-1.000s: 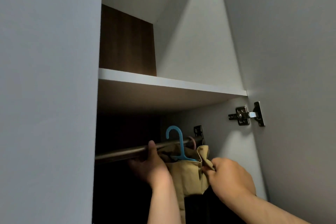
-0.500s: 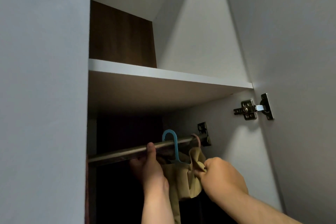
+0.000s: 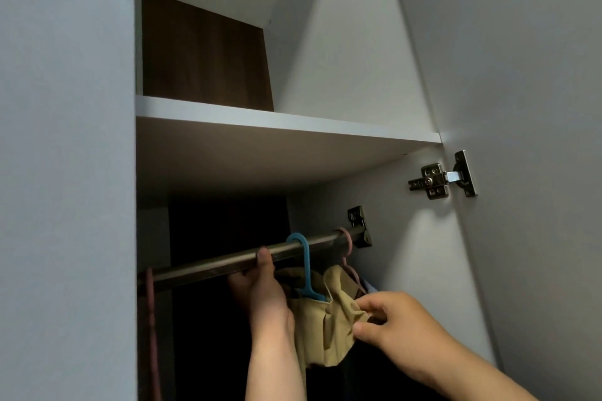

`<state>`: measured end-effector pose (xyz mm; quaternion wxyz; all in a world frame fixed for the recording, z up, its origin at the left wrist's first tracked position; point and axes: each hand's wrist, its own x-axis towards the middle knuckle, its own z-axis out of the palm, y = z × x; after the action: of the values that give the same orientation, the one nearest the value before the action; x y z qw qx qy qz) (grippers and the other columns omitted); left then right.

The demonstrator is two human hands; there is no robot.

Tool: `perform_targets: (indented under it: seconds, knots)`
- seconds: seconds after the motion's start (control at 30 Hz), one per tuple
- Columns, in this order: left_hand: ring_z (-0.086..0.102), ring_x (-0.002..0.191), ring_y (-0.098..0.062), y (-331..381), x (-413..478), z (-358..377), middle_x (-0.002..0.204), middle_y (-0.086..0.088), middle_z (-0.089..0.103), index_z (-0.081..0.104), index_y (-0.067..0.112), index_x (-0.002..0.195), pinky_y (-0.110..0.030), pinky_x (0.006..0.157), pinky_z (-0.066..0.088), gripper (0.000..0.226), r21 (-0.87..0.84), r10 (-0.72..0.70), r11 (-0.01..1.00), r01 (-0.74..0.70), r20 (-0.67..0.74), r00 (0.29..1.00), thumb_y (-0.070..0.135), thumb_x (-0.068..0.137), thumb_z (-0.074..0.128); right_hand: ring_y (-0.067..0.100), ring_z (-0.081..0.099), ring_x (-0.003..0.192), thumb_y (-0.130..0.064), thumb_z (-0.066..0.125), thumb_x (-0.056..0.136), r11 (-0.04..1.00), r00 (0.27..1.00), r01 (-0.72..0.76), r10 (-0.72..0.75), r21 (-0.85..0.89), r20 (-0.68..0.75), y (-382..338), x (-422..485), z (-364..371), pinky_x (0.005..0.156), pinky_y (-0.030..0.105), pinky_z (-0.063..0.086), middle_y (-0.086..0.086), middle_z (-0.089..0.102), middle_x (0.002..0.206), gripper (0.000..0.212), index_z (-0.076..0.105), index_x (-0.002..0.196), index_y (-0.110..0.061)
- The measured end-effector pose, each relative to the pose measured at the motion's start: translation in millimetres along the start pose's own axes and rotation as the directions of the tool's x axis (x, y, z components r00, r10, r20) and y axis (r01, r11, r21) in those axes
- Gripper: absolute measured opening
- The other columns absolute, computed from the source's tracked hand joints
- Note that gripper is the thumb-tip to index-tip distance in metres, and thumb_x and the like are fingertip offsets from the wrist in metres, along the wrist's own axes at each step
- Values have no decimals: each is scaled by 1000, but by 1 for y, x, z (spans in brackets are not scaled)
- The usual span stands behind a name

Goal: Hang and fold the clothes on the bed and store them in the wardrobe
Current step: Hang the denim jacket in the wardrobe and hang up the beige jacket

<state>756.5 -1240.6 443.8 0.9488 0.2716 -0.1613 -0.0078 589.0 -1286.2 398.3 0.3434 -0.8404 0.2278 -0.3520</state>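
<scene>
Head cam: the khaki cloth garment (image 3: 325,329) is inside the wardrobe on a light-blue plastic hanger (image 3: 306,267). The big change is that the hanger's hook, which is poking up above the round dark metal rail (image 3: 211,265) a second ago, now sits properly over it, just under the white shelf board (image 3: 277,122). The right hand (image 3: 394,322) is a bunched fist on the cloth before, and now it's loosened to a light thumb-and-finger pinch on the garment's edge. The left hand (image 3: 264,296) hasn't budged. Its thumb is on the front of the rail with the fingers tucked behind, so it looks like it grips the rail. A pink plastic hanger (image 3: 348,251) hangs just to the right. I'd say this piece is basically hung, and all that's left is a tidy-up tug and letting go.
</scene>
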Motion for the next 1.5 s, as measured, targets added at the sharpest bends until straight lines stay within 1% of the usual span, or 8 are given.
perform_targets:
  seconds: [0.17,0.27,0.4,0.6,0.87,1.1,1.33,1.5]
  knots:
    - [62,88,-7,4,-2,-4,104,3,63,50,20,128,-29,82,51,38,-19,-58,998,59,24,998,12,92,61,-8,66,90,-10,67,89,958,998,-53,44,280,40,5,-24,10,69,1,42,-22,74,88,29,74,87,-37]
    - [62,93,-8,5,0,-5,108,1,63,50,17,129,-29,82,52,38,-42,-81,996,82,40,996,11,92,60,4,63,99,-28,61,94,997,985,-73,68,-23,-161,5,-24,24,67,10,39,-14,70,93,11,69,89,-35]
    - [62,89,-6,4,0,-5,101,4,63,49,15,130,-29,82,52,40,-44,-65,997,66,43,997,12,93,60,12,59,111,-37,48,100,956,965,-136,68,-260,-255,-2,-20,27,74,21,36,-3,68,118,25,68,111,-27]
    - [61,90,-9,5,0,-5,100,0,61,49,11,123,-37,89,52,31,-46,-26,999,29,72,997,7,94,58,20,62,101,-36,54,95,941,920,-206,92,-270,-380,23,-13,14,72,25,43,-1,71,102,19,70,96,-24]
    - [60,99,-15,8,-3,-5,100,0,60,49,19,108,-37,90,51,18,-47,-48,998,52,76,996,9,95,57,9,62,98,-38,57,93,965,942,-9,-80,-263,-326,35,-19,19,78,24,47,-10,70,98,14,68,102,-38]
    - [58,109,-18,11,-8,-6,118,-7,58,45,16,128,-38,94,50,34,-44,-45,998,49,86,995,9,96,55,12,62,95,-40,49,96,944,911,-81,-60,-319,-409,37,-14,20,69,24,42,-8,69,100,19,65,105,-34]
    - [60,107,-17,5,-18,4,118,-5,60,46,12,133,-29,86,50,39,-34,-65,997,63,-51,997,15,96,56,2,60,83,-45,60,87,997,893,-68,40,-46,-447,44,-20,19,75,25,48,-15,69,83,9,66,82,-39]
    - [61,111,-21,-9,-88,-3,119,-6,61,49,10,133,-36,96,50,42,39,-105,993,109,-94,990,11,93,60,7,63,93,-35,62,91,995,837,-52,92,89,-540,30,-40,19,73,21,42,-20,66,92,11,67,100,-35]
